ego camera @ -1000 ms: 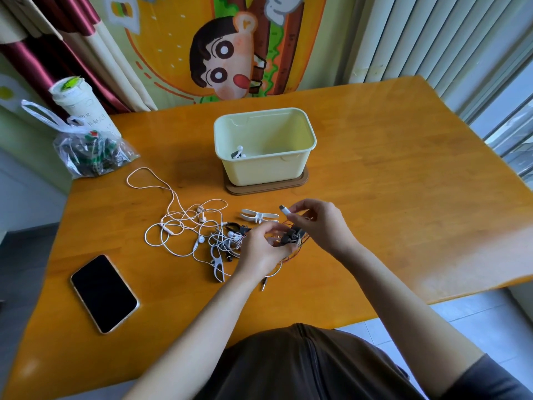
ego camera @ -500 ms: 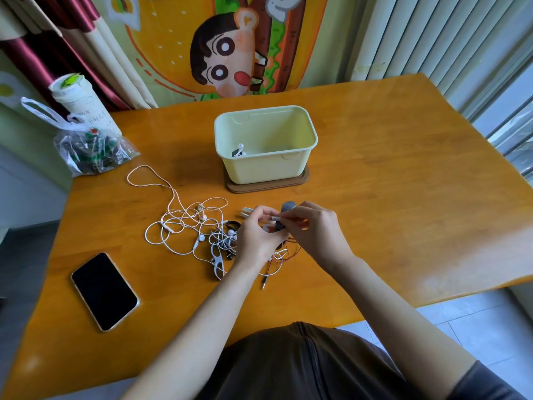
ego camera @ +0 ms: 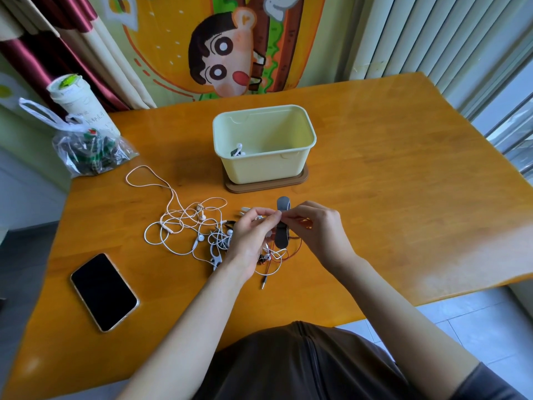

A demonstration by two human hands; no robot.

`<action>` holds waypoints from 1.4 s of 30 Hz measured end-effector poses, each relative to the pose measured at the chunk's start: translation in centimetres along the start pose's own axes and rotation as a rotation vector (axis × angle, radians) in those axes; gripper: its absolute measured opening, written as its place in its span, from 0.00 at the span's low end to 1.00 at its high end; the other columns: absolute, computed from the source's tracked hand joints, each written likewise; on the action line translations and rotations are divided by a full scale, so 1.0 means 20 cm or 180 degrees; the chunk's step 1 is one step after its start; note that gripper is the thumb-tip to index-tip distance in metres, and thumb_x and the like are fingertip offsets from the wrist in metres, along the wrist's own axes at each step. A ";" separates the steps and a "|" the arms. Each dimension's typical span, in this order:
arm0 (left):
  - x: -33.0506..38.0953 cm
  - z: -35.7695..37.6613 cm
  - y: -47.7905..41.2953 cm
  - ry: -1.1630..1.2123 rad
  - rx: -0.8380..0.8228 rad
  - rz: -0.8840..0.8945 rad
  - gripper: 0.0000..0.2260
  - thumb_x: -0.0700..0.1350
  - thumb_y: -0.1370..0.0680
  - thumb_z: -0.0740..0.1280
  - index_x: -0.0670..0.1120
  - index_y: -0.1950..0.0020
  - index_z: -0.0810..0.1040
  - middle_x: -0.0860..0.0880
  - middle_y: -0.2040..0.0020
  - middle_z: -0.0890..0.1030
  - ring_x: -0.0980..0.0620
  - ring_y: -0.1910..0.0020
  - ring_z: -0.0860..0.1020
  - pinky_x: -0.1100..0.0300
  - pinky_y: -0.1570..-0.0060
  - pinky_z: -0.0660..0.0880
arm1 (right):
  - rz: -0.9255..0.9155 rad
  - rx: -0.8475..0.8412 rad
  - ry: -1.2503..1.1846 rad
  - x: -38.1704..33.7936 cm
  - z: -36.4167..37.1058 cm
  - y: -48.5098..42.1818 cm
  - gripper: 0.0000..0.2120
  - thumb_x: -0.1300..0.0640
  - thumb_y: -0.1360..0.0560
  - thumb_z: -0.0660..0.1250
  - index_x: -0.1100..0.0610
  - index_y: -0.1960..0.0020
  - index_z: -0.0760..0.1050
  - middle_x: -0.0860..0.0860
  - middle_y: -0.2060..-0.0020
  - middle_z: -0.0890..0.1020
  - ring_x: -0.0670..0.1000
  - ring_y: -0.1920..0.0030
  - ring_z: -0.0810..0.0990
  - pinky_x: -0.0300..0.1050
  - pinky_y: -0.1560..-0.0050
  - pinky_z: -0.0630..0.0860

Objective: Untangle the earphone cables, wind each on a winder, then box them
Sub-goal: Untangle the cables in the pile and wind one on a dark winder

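A cartoon-printed hanging [ego camera: 230, 50] and pale vertical blinds [ego camera: 418, 39] back an orange wooden surface [ego camera: 403, 197]. Toward its far middle stands a pale yellow box [ego camera: 268, 166], open-topped, on a flat brown base [ego camera: 266, 184]; a white earbud [ego camera: 239, 149] lies inside against the left wall. In front of the box, nearer the person, a tangle of white earphone cables [ego camera: 184, 223] sprawls loosely, one long loop reaching out toward a clear plastic bag [ego camera: 89, 153] at the left edge, with a white paper cup [ego camera: 73, 96] standing behind it. A dark phone [ego camera: 103, 291] lies face up, well apart from the tangle on the near left. Both hands meet just above the right end of the tangle. The left hand [ego camera: 249, 238] and the right hand [ego camera: 317, 229] each close a fingertip grip on a grey winder [ego camera: 282, 232], which stands roughly upright between them, its rounded top poking above the fingers. Whether a cable is also caught in either grip cannot be told. Thin reddish cable [ego camera: 295, 251] and more white loops hang beneath the hands onto the surface, and a jack plug [ego camera: 263, 284] rests there. A white winder [ego camera: 216, 255] lies in the tangle beside the left wrist.
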State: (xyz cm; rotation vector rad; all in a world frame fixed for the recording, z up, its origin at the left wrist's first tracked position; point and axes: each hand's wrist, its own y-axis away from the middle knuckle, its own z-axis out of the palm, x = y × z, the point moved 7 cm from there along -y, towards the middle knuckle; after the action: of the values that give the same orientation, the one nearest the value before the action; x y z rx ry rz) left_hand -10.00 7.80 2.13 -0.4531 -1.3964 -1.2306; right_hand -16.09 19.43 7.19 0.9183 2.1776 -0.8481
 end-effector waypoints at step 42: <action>0.07 -0.07 0.03 -0.0377 0.0117 0.0598 0.03 0.41 0.25 0.70 0.49 0.54 0.80 0.55 0.58 0.82 0.61 0.59 0.80 0.67 0.62 0.75 | 0.0874 -0.0190 -0.0851 0.04 0.01 -0.04 0.03 0.58 0.28 0.72 0.54 0.59 0.79 0.48 0.61 0.84 0.42 0.58 0.82 0.34 0.56 0.78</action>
State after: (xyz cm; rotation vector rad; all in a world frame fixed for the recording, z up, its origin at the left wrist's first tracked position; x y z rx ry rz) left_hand -9.25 6.33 3.25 -0.6254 -1.4391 -1.0382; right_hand -17.11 19.13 6.69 0.9855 1.7902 -0.7225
